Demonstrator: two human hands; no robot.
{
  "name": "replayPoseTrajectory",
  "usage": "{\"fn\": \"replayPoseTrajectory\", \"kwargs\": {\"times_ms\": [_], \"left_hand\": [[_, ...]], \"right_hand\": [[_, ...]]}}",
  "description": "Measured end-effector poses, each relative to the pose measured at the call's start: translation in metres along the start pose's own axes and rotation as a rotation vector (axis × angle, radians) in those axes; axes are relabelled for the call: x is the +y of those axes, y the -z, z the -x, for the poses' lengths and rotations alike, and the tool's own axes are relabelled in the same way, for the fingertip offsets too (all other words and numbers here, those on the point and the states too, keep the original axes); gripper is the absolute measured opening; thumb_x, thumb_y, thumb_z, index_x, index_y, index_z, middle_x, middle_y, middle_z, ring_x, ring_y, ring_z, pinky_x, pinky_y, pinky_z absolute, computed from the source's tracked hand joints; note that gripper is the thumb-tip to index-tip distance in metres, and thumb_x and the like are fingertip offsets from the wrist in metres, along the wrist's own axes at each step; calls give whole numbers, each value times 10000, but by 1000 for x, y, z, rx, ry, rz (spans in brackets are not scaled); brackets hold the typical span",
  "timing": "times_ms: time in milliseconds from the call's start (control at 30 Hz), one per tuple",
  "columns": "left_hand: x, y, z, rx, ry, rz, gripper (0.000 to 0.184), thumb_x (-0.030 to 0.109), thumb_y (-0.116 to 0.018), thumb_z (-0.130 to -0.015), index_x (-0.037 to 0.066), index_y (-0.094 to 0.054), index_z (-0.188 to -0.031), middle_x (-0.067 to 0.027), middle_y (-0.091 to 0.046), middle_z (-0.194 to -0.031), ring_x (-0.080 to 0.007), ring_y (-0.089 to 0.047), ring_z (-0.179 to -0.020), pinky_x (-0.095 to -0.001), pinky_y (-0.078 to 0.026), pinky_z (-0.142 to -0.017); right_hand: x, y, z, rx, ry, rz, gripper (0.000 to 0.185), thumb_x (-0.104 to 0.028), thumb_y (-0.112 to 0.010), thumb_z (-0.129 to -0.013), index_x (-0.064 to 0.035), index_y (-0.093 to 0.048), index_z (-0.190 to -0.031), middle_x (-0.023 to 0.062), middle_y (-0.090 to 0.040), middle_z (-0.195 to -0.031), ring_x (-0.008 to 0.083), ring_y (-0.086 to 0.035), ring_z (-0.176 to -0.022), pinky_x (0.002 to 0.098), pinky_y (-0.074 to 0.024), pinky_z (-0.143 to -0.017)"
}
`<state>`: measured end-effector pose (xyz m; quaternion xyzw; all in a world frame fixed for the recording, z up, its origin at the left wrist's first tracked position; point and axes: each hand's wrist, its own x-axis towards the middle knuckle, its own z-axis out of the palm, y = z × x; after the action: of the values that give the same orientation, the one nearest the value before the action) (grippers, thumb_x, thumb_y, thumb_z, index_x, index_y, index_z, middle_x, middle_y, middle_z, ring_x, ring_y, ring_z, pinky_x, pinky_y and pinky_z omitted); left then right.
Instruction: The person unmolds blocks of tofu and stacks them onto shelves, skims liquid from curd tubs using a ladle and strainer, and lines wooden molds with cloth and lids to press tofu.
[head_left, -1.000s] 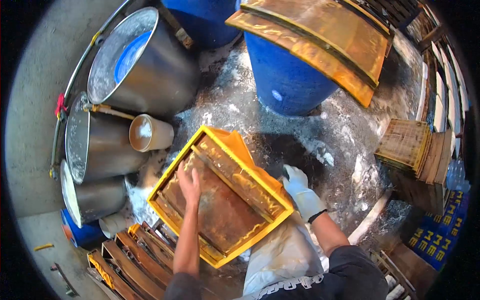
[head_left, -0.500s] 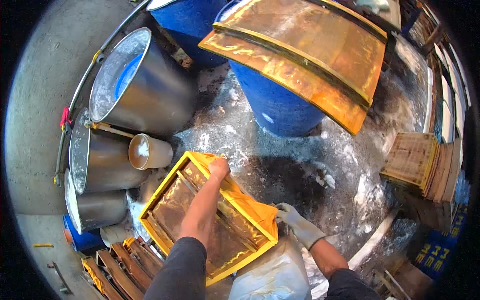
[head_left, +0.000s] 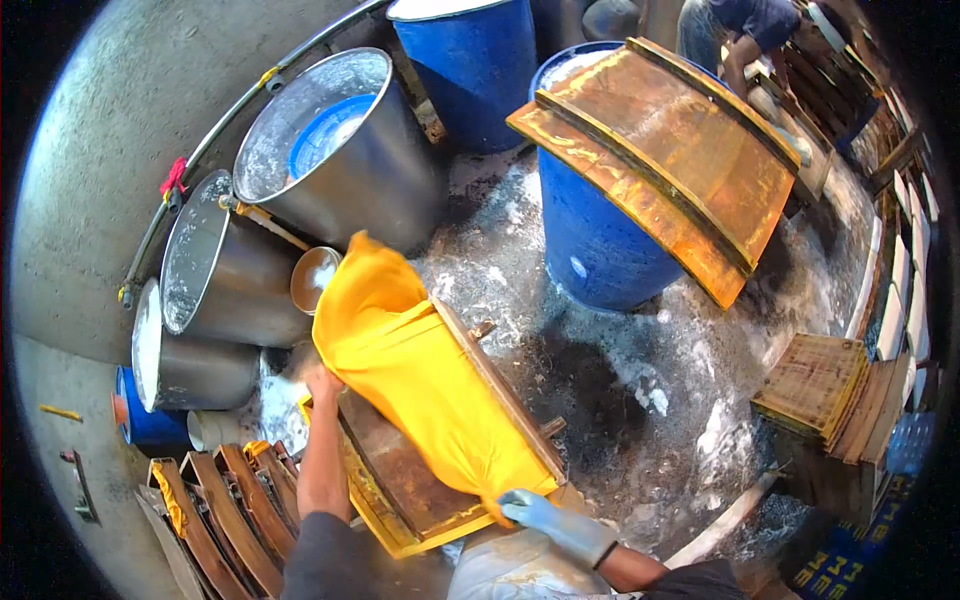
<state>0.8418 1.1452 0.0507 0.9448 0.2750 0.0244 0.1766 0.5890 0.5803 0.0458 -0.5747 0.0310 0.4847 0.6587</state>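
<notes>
A shallow wooden frame point(head_left: 395, 470) with a brown board inside stands tilted in front of me. Loose yellow cloth point(head_left: 400, 360) covers much of it and billows up at the far left corner. The long right wooden edge shows bare. At the frame's left side, my left hand point(head_left: 322, 383), ungloved, is closed on the cloth's edge; its fingertips are partly hidden. My right hand point(head_left: 555, 522), in a grey-blue glove, pinches the cloth at the near right corner. A pale covered surface point(head_left: 510, 570) lies beneath the near end.
Large metal tubs point(head_left: 350, 170) and a small bucket point(head_left: 312, 280) stand left. A blue barrel point(head_left: 610, 240) carries a wooden board point(head_left: 680, 150). Wooden frames point(head_left: 235, 500) stand at lower left, stacked boards point(head_left: 815, 385) at right. Another person point(head_left: 745, 35) bends at upper right.
My left hand has moved from the frame's far corner to its left side, drawing the yellow cloth across the board. The right edge is now uncovered. My right hand has shifted slightly left and down.
</notes>
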Motion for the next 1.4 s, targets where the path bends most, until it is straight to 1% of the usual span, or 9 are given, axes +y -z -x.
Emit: {"fn": "replayPoseTrajectory", "kwargs": {"times_ms": [67, 100, 133, 200, 267, 467, 900, 1133, 1400], "left_hand": [[-64, 3, 88, -26, 295, 1075, 204, 235, -585, -995, 102, -585, -839, -91, -648, -803, -188, -591, -582, -387, -472, -469], [-85, 14, 125, 1, 591, 745, 196, 253, -595, -996, 62, -579, -956, -98, -652, -822, -246, -647, -710, -431, -523, -572], [-107, 20, 171, 162, 304, 166, 363, 314, -627, -982, 16, -579, -1185, -140, -672, -1027, -345, -672, -953, -498, -553, -791], [-118, 35, 260, 290, 339, -255, 650, 408, -691, -945, -6, -487, -1403, -183, -599, -1292, -374, -593, -1180, -494, -480, -1008], [-125, 42, 310, 122, 724, -117, 861, 474, -781, -871, -5, -428, -1494, -189, -452, -1495, -356, -540, -1269, -449, -459, -1048], [-168, 11, 342, -573, 636, 1134, 562, 296, -798, -895, -32, -618, -1314, -110, -704, -1194, -201, -660, -1084, -355, -514, -947], [-265, 57, 333, -563, 801, 1344, 305, 162, -781, -890, 32, -676, -1145, -54, -691, -952, -204, -673, -817, -355, -567, -762], [-229, 303, 350, -130, 738, 809, 202, 74, -753, -886, -3, -686, -1061, -51, -701, -930, -186, -678, -823, -334, -534, -736], [21, 418, 377, 97, 536, 63, 406, 270, -732, -908, -62, -589, -1093, -84, -623, -879, -186, -584, -797, -334, -482, -727]], "right_hand": [[-58, -6, -8, 144, 38, 296, 353, -222, -648, -922, -32, -678, -1219, 148, -714, -1134, 258, -687, -1013, 375, -532, -899], [-97, -7, -13, 287, 74, 575, 318, -231, -667, -908, -56, -705, -1171, 164, -727, -1077, 289, -710, -957, 388, -548, -861], [-130, -2, -20, 456, 191, 591, 300, -247, -670, -890, -72, -706, -1131, 172, -718, -1044, 322, -698, -943, 413, -550, -835], [-140, 13, -51, 866, 474, 770, 303, -291, -698, -837, -88, -701, -1062, 161, -702, -940, 365, -682, -894, 481, -547, -772], [-181, 23, -67, 930, 451, 901, 474, -335, -770, -768, -64, -672, -1144, 200, -692, -983, 401, -672, -933, 491, -547, -813], [-186, -36, -120, 915, -255, 1139, 1188, -556, -910, -632, -48, -323, -1532, 200, -534, -1416, 383, -588, -1247, 496, -507, -1024], [-88, -101, -140, 1061, -54, 956, 1078, -465, -955, -613, 13, -451, -1437, 290, -527, -1412, 431, -538, -1303, 468, -452, -1086], [-89, -209, -145, 673, -126, 627, 1100, -497, -946, -602, 24, -453, -1435, 304, -536, -1398, 427, -533, -1315, 469, -445, -1094], [-34, -243, -226, -23, -31, -137, 834, -321, -884, -779, 15, -477, -1425, 225, -528, -1451, 304, -542, -1317, 402, -484, -1039]]}}
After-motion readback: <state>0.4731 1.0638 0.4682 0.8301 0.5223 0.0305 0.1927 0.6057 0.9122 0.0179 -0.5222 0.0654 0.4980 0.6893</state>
